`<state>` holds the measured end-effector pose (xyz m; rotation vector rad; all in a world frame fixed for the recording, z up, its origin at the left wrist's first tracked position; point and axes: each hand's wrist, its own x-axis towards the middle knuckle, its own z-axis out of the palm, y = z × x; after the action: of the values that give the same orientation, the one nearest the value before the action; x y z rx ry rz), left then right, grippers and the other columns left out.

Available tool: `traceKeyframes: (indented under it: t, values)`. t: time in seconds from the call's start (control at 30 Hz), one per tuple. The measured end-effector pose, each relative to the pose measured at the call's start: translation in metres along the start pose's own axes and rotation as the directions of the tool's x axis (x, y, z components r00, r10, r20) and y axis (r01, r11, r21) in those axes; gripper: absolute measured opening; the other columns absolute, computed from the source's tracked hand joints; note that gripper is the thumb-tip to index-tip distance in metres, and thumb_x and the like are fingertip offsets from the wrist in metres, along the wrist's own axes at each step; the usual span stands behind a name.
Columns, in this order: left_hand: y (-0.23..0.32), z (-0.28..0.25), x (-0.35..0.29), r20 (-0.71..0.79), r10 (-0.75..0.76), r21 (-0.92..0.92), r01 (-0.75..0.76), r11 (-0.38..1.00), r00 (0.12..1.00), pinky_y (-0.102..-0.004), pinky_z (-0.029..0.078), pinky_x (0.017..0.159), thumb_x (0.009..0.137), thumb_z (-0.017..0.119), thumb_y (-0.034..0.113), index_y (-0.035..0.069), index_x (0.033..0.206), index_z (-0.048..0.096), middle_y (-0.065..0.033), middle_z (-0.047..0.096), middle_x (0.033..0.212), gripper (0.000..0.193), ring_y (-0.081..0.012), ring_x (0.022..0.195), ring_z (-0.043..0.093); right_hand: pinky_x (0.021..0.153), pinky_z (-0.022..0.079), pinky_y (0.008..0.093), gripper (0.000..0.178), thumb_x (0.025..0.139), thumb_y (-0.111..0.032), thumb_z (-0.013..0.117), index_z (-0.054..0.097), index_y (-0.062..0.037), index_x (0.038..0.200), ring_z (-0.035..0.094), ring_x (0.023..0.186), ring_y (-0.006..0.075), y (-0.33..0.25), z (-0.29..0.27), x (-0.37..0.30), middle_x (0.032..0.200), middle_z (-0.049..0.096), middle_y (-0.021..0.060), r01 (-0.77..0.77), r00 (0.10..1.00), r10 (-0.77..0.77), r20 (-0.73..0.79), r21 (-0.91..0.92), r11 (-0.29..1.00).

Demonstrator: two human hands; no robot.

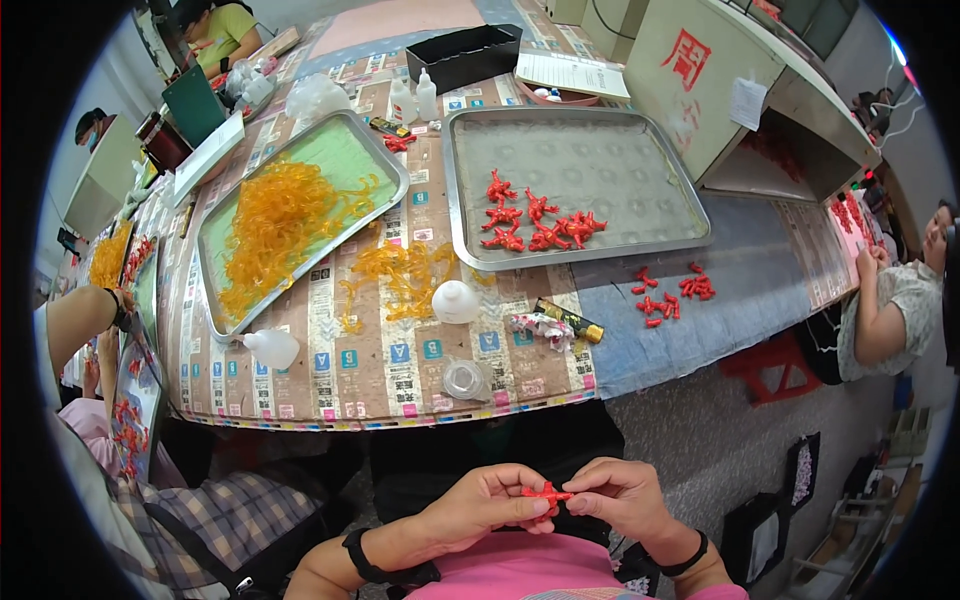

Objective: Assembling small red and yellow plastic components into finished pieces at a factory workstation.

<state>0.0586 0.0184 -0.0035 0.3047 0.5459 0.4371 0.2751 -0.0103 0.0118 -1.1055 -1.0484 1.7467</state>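
Note:
Close to my body, below the table's near edge, my left hand [490, 507] grips a small red plastic figure [546, 492] between thumb and fingers. The fingertips of my right hand [622, 497] pinch the figure's right end. Part of the figure is hidden by my fingers. On the table ahead, a metal tray [580, 258] holds several similar red figures [548, 228] toward its left and near side. To its right, small loose red pieces [657, 306] lie on a blue cloth [690, 345].
A second tray [206, 262] holds a heap of translucent yellow pieces [275, 220], with more yellow strands [395, 278] beside it. White squeeze bottles [456, 301], a clear tape roll [465, 380] and a black-and-gold tube [572, 320] stand or lie near. Co-workers sit left and right.

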Motion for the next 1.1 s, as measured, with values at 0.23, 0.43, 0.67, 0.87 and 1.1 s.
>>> traceKeyframes:
  t: [0.23, 0.43, 0.67, 0.87, 1.1]
  values:
    - [-0.003, -0.003, 0.0, 0.008, -0.058, -0.049, 0.059, 0.997, 0.998, -0.0248, 0.053, 0.072, 0.087, 0.063, 0.01, 0.001, 0.101, 0.059, -0.0107, 0.066, 0.091, 0.018, -0.017, 0.082, 0.066, 0.062, 0.049, 0.0203, 0.014, 0.079, -0.002, 0.07, 0.068, 0.0012, 0.092, 0.061, 0.072, 0.0101, 0.0, -0.001, -0.001, 0.087, 0.064, 0.009, 0.068, 0.998, -0.067, 0.011, -0.171, 0.983]
    - [-0.009, -0.007, 0.002, 0.016, -0.074, -0.105, 0.075, 0.992, 0.997, -0.0261, 0.054, 0.073, 0.086, 0.064, 0.01, 0.0, 0.101, 0.059, -0.0112, 0.066, 0.091, 0.018, -0.0192, 0.083, 0.066, 0.059, 0.048, 0.0199, 0.013, 0.078, -0.003, 0.072, 0.069, 0.0005, 0.09, 0.061, 0.07, 0.0096, 0.0, -0.001, 0.0, 0.084, 0.065, 0.0092, 0.14, 0.99, -0.139, 0.023, -0.273, 0.952]
    - [-0.012, -0.011, 0.006, 0.052, -0.104, -0.186, 0.112, 0.976, 0.993, -0.0278, 0.055, 0.075, 0.089, 0.06, 0.013, 0.0, 0.101, 0.059, -0.0106, 0.063, 0.093, 0.018, -0.0188, 0.084, 0.065, 0.059, 0.048, 0.0199, 0.013, 0.079, -0.004, 0.071, 0.069, 0.0007, 0.091, 0.061, 0.07, 0.0093, 0.002, 0.001, -0.002, 0.085, 0.065, 0.0093, 0.083, 0.995, -0.093, -0.03, -0.248, 0.965]
    - [-0.008, -0.011, 0.01, 0.125, -0.147, -0.28, 0.177, 0.943, 0.981, -0.0285, 0.055, 0.077, 0.091, 0.059, 0.016, 0.0, 0.1, 0.058, -0.0092, 0.062, 0.091, 0.018, -0.0171, 0.083, 0.064, 0.06, 0.05, 0.021, 0.014, 0.081, -0.005, 0.07, 0.067, 0.0019, 0.093, 0.062, 0.072, 0.0103, 0.004, 0.003, -0.002, 0.088, 0.065, 0.0088, 0.013, 0.997, -0.019, -0.079, -0.075, 0.997]
    - [-0.01, -0.013, 0.008, 0.152, -0.145, -0.276, 0.183, 0.944, 0.978, -0.0278, 0.053, 0.076, 0.091, 0.059, 0.015, 0.001, 0.099, 0.059, -0.0086, 0.062, 0.09, 0.016, -0.0162, 0.081, 0.062, 0.059, 0.05, 0.0216, 0.015, 0.079, -0.007, 0.071, 0.069, -0.0012, 0.092, 0.062, 0.069, 0.0113, -0.01, 0.003, 0.002, 0.083, 0.066, 0.0084, 0.171, 0.983, -0.181, 0.025, -0.481, 0.86]
